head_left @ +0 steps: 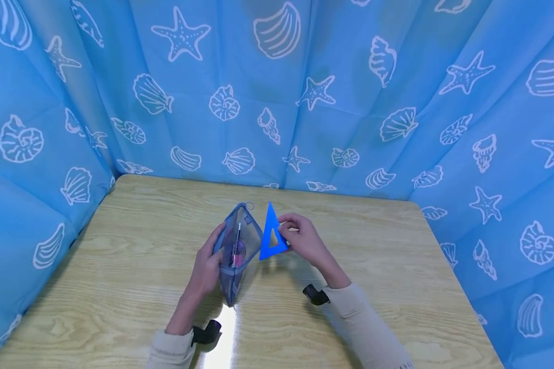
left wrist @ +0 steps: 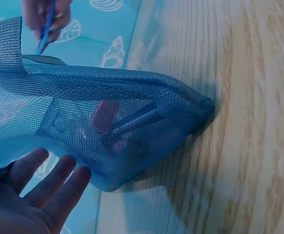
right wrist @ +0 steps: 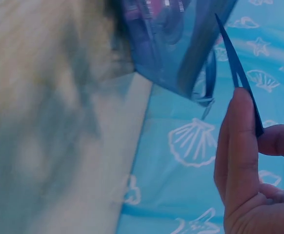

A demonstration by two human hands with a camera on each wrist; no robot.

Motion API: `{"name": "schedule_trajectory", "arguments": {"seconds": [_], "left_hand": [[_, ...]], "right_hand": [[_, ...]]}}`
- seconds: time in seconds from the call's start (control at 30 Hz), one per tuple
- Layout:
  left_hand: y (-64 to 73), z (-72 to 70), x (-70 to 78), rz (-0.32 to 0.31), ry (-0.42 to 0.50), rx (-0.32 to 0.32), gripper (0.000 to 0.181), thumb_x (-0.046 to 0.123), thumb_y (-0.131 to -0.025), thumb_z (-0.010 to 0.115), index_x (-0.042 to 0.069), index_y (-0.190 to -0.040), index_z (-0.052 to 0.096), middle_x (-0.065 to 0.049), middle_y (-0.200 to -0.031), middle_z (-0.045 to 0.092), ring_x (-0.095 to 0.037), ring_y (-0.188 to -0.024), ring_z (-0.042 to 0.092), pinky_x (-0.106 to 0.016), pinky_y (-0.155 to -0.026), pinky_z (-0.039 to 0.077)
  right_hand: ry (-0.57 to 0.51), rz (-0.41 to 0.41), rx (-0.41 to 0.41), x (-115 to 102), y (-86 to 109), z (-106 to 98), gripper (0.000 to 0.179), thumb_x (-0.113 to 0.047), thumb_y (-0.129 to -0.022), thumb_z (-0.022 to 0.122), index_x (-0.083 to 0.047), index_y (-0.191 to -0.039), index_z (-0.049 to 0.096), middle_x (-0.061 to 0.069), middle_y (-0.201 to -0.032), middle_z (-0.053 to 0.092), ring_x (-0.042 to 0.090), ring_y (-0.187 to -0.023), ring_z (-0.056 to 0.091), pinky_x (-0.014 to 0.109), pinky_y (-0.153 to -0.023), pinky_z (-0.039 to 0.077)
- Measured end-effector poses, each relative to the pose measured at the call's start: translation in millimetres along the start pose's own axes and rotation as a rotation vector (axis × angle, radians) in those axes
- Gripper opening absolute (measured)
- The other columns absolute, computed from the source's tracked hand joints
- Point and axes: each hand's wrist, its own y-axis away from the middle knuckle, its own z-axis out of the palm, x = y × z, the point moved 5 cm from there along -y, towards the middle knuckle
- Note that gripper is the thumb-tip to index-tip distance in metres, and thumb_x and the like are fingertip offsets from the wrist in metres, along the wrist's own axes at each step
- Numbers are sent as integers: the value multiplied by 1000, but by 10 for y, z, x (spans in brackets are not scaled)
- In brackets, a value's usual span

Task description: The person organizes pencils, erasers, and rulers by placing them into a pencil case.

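Note:
A mesh zip pouch (head_left: 229, 285) with a blue-grey edge is held tilted and open at the top by my left hand (head_left: 206, 271). Through its mouth a pen (head_left: 238, 236) and a pinkish item (head_left: 237, 256) show inside. In the left wrist view, the mesh (left wrist: 132, 112) blurs a red piece and some dark sticks. Just right of the pouch, my right hand (head_left: 303, 237) pinches a blue set square (head_left: 267, 233) with a triangular cut-out. The right wrist view has the set square (right wrist: 237, 68) nearly edge-on between thumb and fingers, apart from the pouch (right wrist: 166, 58).
A light wood-grain table (head_left: 374, 256) lies beneath both hands. Blue curtains (head_left: 277, 102) with white shell and starfish prints hang behind it and at both sides. Black wrist cameras (head_left: 206, 332) sit at the cuffs.

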Motion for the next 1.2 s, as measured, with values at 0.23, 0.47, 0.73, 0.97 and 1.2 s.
{"name": "schedule_trajectory", "arguments": {"seconds": [0.23, 0.47, 0.73, 0.97, 1.2], "left_hand": [[-6, 14, -3, -33, -23, 6, 74, 0, -85, 39, 9, -159, 35, -17, -156, 46, -37, -141, 42, -58, -114, 33], [-13, 52, 29, -31, -40, -8, 74, 0, -85, 38, 8, -159, 33, -20, -160, 38, -41, -143, 40, -62, -113, 31], [-11, 46, 31, -43, -51, 8, 74, 1, -84, 39, 9, -158, 36, -22, -159, 39, -43, -141, 42, -62, -113, 32], [-8, 41, 61, -24, -57, -3, 76, 2, -82, 40, 8, -158, 36, -21, -156, 44, -45, -138, 45, -63, -109, 35], [-9, 33, 72, -11, -63, 12, 76, 1, -81, 40, 7, -157, 38, -21, -153, 48, -40, -129, 50, -57, -105, 38]], "right_hand": [[65, -14, -31, -226, -117, 138, 25, -13, -102, 57, -2, -123, 63, 13, -98, 66, 19, -78, 68, 50, -70, 61], [129, -37, -57, -365, -193, 248, 24, -14, -102, 57, -3, -121, 65, 13, -93, 67, 19, -74, 67, 37, -63, 61], [164, -4, -123, -337, -235, 394, 24, -11, -102, 57, 2, -121, 63, 15, -94, 67, 16, -65, 66, 51, -70, 61], [272, -13, -128, -366, -250, 488, 22, -8, -101, 55, 3, -118, 64, 8, -83, 63, 14, -53, 57, 33, -56, 56], [318, -11, -156, -409, -232, 596, 21, -6, -100, 55, 4, -116, 65, 0, -66, 48, 12, -49, 48, 25, -50, 46]]}}
